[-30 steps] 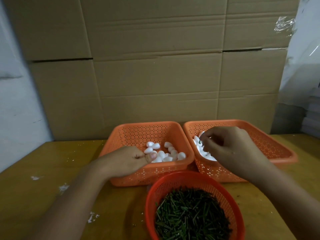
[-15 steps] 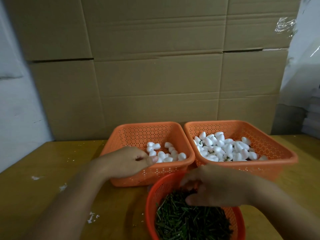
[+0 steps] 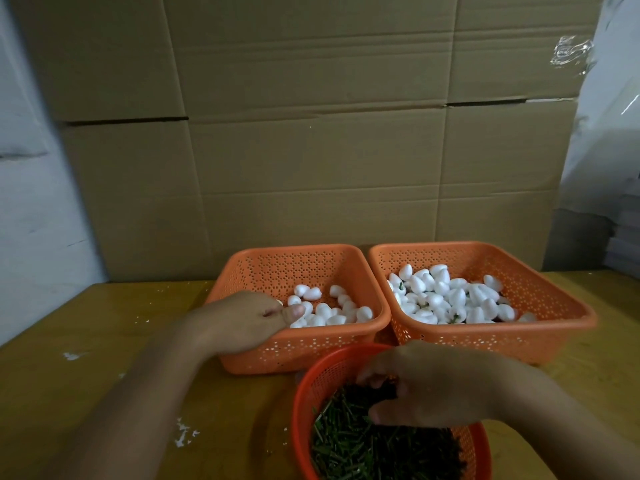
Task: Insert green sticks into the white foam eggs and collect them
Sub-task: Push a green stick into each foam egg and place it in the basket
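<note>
Two orange square baskets stand side by side. The left basket [image 3: 298, 355] holds several plain white foam eggs [image 3: 332, 311]. The right basket [image 3: 485, 341] holds a bigger heap of eggs [image 3: 457, 299], some showing green stick ends. In front, a round red basket [image 3: 301, 403] is full of green sticks [image 3: 363, 448]. My left hand [image 3: 242, 323] rests on the left basket's near-left corner and pinches a foam egg that is mostly hidden. My right hand [image 3: 433, 389] is curled down into the stick pile, fingertips and thumb around some sticks.
All baskets sit on a yellow wooden table [image 3: 104, 375] with white foam crumbs [image 3: 183, 434] on its left part. Stacked cardboard boxes [image 3: 311, 150] form a wall right behind the baskets. White wrapped goods [image 3: 609, 150] stand at the right.
My right hand left the right basket of eggs and came down into the round basket of green sticks. My left hand stayed at the left basket's corner.
</note>
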`<action>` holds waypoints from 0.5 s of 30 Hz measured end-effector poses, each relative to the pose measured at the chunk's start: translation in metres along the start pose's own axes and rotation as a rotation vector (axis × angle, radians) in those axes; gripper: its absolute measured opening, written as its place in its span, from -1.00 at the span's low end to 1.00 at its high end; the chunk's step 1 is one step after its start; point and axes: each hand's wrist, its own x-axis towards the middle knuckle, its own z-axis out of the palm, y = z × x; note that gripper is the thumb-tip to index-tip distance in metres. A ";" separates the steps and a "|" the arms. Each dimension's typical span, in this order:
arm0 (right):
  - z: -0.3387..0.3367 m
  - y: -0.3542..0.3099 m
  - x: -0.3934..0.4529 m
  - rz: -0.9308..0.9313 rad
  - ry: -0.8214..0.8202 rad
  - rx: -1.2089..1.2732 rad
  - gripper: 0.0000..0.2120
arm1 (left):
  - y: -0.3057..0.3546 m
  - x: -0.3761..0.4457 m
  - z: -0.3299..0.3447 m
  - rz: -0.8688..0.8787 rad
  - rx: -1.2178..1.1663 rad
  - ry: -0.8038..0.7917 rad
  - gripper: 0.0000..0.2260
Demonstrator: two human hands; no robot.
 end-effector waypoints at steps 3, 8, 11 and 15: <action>0.000 0.000 0.000 0.001 -0.004 0.012 -0.53 | -0.004 0.003 0.002 -0.019 -0.022 0.022 -0.33; 0.000 0.001 0.000 -0.001 -0.006 0.020 -0.54 | -0.013 0.010 0.003 -0.024 -0.128 0.077 -0.80; 0.001 0.002 0.001 -0.003 -0.006 0.020 -0.54 | -0.013 0.014 0.002 -0.027 -0.147 0.048 -0.75; 0.001 0.002 0.001 0.000 -0.005 0.020 -0.54 | -0.008 0.014 0.000 -0.052 -0.096 -0.042 -0.74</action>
